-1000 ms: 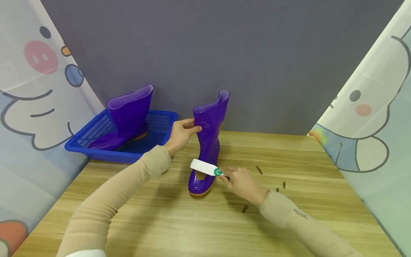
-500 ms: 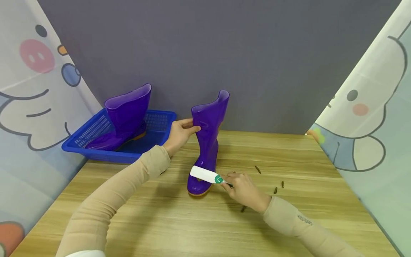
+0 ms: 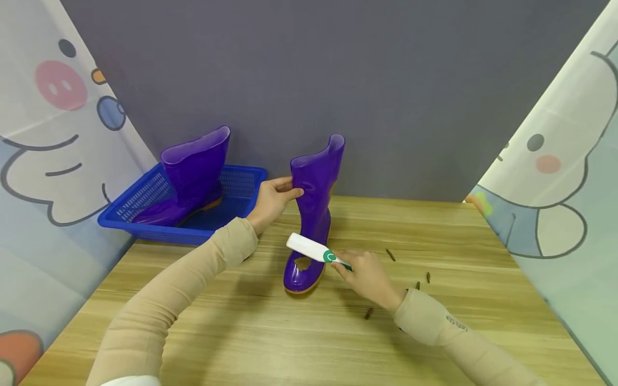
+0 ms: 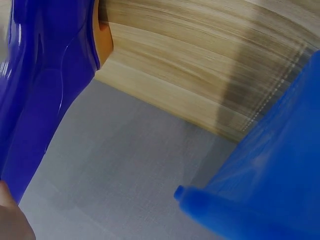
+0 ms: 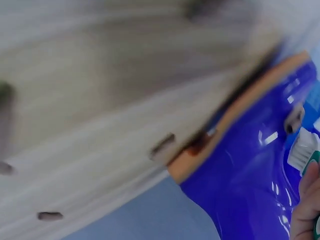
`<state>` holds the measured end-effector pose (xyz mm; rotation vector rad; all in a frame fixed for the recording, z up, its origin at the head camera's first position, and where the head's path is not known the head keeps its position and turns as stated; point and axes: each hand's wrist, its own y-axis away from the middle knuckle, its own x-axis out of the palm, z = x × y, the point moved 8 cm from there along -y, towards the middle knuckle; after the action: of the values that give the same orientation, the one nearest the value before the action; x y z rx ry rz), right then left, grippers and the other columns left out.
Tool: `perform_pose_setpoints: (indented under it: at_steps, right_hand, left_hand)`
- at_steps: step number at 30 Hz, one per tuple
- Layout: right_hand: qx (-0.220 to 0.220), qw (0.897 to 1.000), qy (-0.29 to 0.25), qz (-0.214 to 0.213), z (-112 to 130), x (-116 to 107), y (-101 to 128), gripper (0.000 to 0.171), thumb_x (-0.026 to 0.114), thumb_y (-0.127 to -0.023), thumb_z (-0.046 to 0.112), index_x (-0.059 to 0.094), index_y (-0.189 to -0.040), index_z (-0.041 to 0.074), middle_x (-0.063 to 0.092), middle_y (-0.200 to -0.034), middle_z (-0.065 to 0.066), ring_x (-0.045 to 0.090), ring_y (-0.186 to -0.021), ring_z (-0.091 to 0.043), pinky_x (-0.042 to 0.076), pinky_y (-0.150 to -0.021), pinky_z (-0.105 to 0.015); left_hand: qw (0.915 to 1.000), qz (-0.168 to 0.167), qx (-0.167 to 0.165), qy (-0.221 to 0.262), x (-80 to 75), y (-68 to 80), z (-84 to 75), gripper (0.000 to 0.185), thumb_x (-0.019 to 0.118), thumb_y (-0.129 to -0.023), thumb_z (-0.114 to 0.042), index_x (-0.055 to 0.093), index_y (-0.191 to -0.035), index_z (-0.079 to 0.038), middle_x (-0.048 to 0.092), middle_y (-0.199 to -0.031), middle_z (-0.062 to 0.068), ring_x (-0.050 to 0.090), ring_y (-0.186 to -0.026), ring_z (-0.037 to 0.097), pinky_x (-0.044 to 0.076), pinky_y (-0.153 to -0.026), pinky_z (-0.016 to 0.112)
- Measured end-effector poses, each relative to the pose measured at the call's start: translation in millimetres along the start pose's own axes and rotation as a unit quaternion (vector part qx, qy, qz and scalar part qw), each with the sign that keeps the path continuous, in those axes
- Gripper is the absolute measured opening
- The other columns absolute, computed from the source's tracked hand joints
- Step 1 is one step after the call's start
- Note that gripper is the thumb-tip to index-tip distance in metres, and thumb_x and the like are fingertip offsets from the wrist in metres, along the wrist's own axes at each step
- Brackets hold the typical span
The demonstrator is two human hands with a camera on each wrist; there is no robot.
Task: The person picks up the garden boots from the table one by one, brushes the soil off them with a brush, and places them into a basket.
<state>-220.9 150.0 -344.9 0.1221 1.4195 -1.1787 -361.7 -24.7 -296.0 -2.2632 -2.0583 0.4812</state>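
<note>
A purple rain boot (image 3: 316,177) with an orange sole stands upright on the wooden table. My left hand (image 3: 272,203) pinches the upper shaft on its left side, thumb in front and fingers behind. In my right hand (image 3: 367,279) is a white-and-green scrub brush (image 3: 307,247), gripped by its handle. Its head lies across the boot's instep, bristles down, just above a brown dirt patch (image 3: 302,263) on the toe. White bristles (image 5: 303,149) show beside the boot in the right wrist view. The left wrist view has the boot's shaft and only a bit of the left hand (image 4: 12,217).
A blue plastic basket (image 3: 159,233) at the back left holds a second purple boot (image 3: 198,169). Several small brown bits, one a dark crumb (image 3: 390,255), are scattered right of the standing boot. A grey panel (image 3: 410,96) rises behind the table.
The brush slid down over the toe half a second ago, covering most of the dirt patch, and is now back up on the instep. The left hand and boot keep their place.
</note>
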Motion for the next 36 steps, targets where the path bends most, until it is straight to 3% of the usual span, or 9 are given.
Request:
perform_pose_setpoints:
  at_steps: [7,14,20,24,27,31,33,36]
  right_hand:
    - [-0.017,0.999,0.031,0.012,0.8,4.6,29.4,0.027,0.071,-0.078,0.008,0.067,-0.103,-0.004,0.07,-0.078,-0.007,0.027,-0.044,0.009,0.024,-0.037,-0.003]
    - [-0.026,0.999,0.032,0.02,1.9,4.9,46.0,0.028,0.072,-0.076,0.005,0.067,-0.101,-0.006,0.069,-0.077,-0.008,0.039,-0.047,0.008,0.027,-0.039,-0.001]
    - [-0.036,0.999,0.021,0.019,4.0,-0.2,52.5,0.03,0.074,-0.071,0.0,0.067,-0.099,-0.008,0.068,-0.074,-0.007,0.037,-0.046,0.008,0.027,-0.039,0.0]
    - [-0.051,0.998,0.02,0.006,6.8,-6.0,54.9,0.033,0.075,-0.067,-0.001,0.067,-0.098,-0.008,0.068,-0.073,-0.007,0.048,-0.047,0.003,0.034,-0.043,-0.001]
    - [-0.027,1.0,0.006,-0.013,3.2,-13.1,54.6,0.034,0.076,-0.066,-0.002,0.068,-0.099,-0.006,0.068,-0.071,-0.006,0.043,-0.046,0.006,0.034,-0.042,-0.002]
    - [0.022,0.999,-0.015,-0.047,-5.3,-22.5,48.7,0.033,0.076,-0.068,-0.001,0.068,-0.1,-0.005,0.064,-0.066,-0.002,0.021,-0.046,0.012,0.024,-0.036,-0.004]
    - [0.031,0.998,-0.011,-0.055,-6.6,-24.7,43.0,0.033,0.076,-0.07,0.001,0.068,-0.102,-0.004,0.065,-0.069,-0.001,0.023,-0.046,0.01,0.024,-0.036,-0.005]
    - [0.026,0.998,0.002,-0.055,-4.7,-22.8,34.5,0.032,0.076,-0.072,0.006,0.069,-0.103,-0.001,0.068,-0.075,-0.003,0.039,-0.049,0.005,0.033,-0.042,-0.007]
  left_hand:
    - [1.0,0.004,-0.005,-0.002,-0.6,2.4,3.9,0.039,0.071,-0.08,-0.014,0.063,-0.117,-0.004,0.066,-0.107,0.017,0.062,-0.099,0.023,0.049,-0.088,0.033]
    - [0.9999,0.007,-0.008,-0.003,-1.3,5.3,5.7,0.039,0.071,-0.079,-0.014,0.063,-0.116,-0.005,0.066,-0.107,0.017,0.063,-0.1,0.024,0.049,-0.088,0.033]
    - [0.9998,0.007,-0.016,0.009,-1.8,6.0,7.2,0.039,0.071,-0.08,-0.015,0.063,-0.117,-0.004,0.066,-0.107,0.017,0.063,-0.096,0.019,0.05,-0.086,0.031]
    - [0.9994,0.003,-0.025,0.025,-3.7,6.6,7.3,0.039,0.071,-0.08,-0.014,0.062,-0.117,-0.003,0.065,-0.108,0.018,0.063,-0.094,0.018,0.051,-0.086,0.03]
    - [0.9993,0.002,-0.023,0.03,-3.8,4.9,5.3,0.04,0.07,-0.08,-0.014,0.061,-0.118,-0.003,0.065,-0.108,0.018,0.063,-0.096,0.019,0.05,-0.086,0.029]
    - [0.9992,-0.002,-0.022,0.032,-4.3,0.8,4.1,0.041,0.071,-0.08,-0.013,0.06,-0.119,-0.003,0.065,-0.109,0.018,0.063,-0.094,0.017,0.051,-0.085,0.028]
    - [0.9992,-0.007,-0.022,0.032,-4.6,-0.7,4.7,0.041,0.071,-0.08,-0.012,0.061,-0.118,-0.002,0.065,-0.109,0.019,0.063,-0.092,0.016,0.051,-0.084,0.028]
    - [0.9993,-0.01,-0.021,0.029,-4.0,-2.0,6.1,0.041,0.071,-0.079,-0.012,0.061,-0.118,-0.002,0.065,-0.108,0.019,0.064,-0.091,0.015,0.051,-0.084,0.027]
